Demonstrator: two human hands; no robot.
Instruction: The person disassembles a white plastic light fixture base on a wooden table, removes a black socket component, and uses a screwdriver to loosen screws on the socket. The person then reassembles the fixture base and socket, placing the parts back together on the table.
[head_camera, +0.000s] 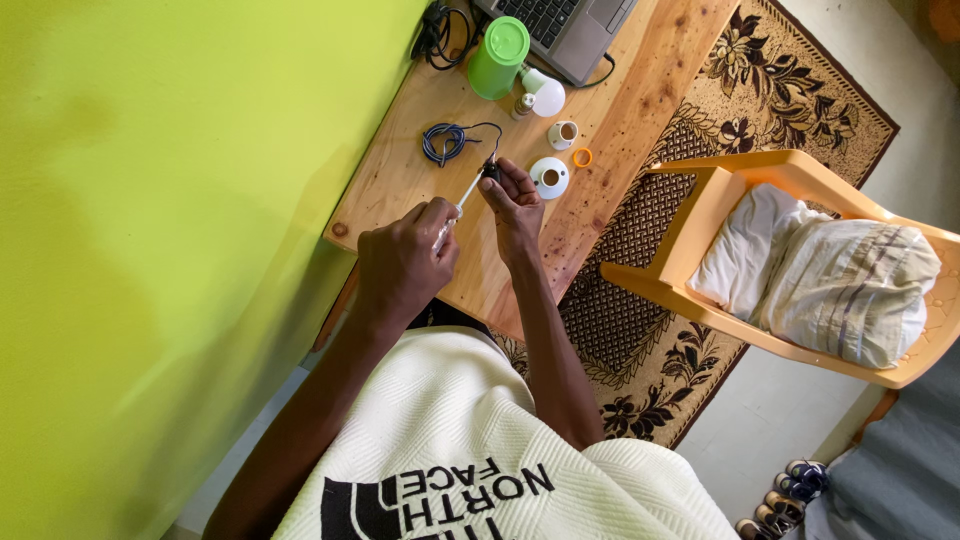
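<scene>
My left hand (403, 262) grips a screwdriver (466, 192) with a clear handle, its shaft pointing at a small black part (490, 170). My right hand (515, 198) pinches that black part, from which a dark cable runs to a coiled bundle (443, 142). Both hands are over the wooden table (420, 185). Just right of my right hand lies a white round lamp base (550, 177).
On the table's far side stand a green lidded cup (499, 55), a white bulb (540, 95), a small white socket (563, 133), an orange ring (582, 157) and a laptop (565, 25). An orange plastic chair (700, 200) with folded cloth stands on a patterned rug (760, 90). A green wall (170, 200) is beside the table.
</scene>
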